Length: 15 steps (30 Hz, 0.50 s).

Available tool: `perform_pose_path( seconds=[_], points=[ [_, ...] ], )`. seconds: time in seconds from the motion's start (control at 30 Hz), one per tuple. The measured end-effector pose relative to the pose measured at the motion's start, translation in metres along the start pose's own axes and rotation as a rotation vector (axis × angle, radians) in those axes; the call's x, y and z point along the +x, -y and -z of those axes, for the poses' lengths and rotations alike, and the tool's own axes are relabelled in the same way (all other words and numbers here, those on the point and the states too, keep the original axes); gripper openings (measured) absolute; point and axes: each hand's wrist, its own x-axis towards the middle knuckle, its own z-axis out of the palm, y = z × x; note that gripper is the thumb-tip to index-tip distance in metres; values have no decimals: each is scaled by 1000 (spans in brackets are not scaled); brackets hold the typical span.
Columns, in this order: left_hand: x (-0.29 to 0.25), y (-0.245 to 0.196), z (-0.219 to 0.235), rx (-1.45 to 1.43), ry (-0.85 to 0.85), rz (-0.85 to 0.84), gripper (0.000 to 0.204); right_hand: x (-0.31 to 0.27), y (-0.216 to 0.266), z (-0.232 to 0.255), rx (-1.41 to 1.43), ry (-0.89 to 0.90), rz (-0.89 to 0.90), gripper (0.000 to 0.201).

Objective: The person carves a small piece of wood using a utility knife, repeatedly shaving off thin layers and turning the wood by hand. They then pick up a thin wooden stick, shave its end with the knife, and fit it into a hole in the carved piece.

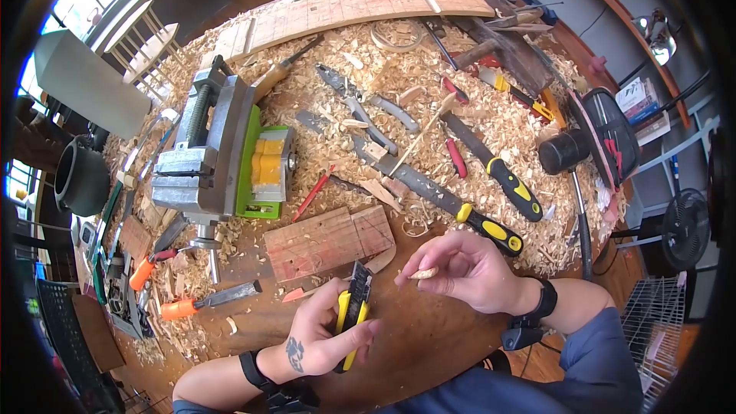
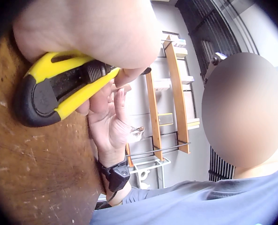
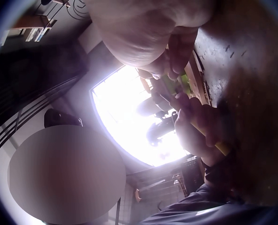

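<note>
Yellow and black, the knife (image 1: 343,323) sits in my left hand (image 1: 313,333), fingers wrapped round its body and thumb laid across it, its head end pointing up and away from me over the bench (image 1: 429,337). I can't tell whether any blade is out. To the right of it, my right hand (image 1: 479,280) pinches a small pale wood piece (image 1: 424,274) between thumb and fingers, held up just above the bench and apart from the knife. Both my wrists wear black straps, and my sleeves are blue.

Just beyond my left hand lies a flat block (image 1: 313,244) with red marks on its face, and near it a red pencil (image 1: 310,198). Farther left stands the grey vise (image 1: 192,172), with a green frame (image 1: 249,153) against its right side. Nearer me on that side, a chisel (image 1: 230,294) with an orange handle lies on the bench.

Past my right hand, two files with black and yellow handles lie among curly shavings (image 1: 418,157); the longer file (image 1: 429,190) has its handle end nearer my hand. A black mallet (image 1: 563,152) rests off to the right, and a long board (image 1: 345,11) spans the far side.
</note>
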Motion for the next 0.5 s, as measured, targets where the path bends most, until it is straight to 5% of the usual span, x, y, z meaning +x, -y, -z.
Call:
perform_pose_path(
  seconds=[0.5],
  points=[
    [0,-1,0,19,7,-27,36,1,-4,1,-120,23,127,25]
  ],
)
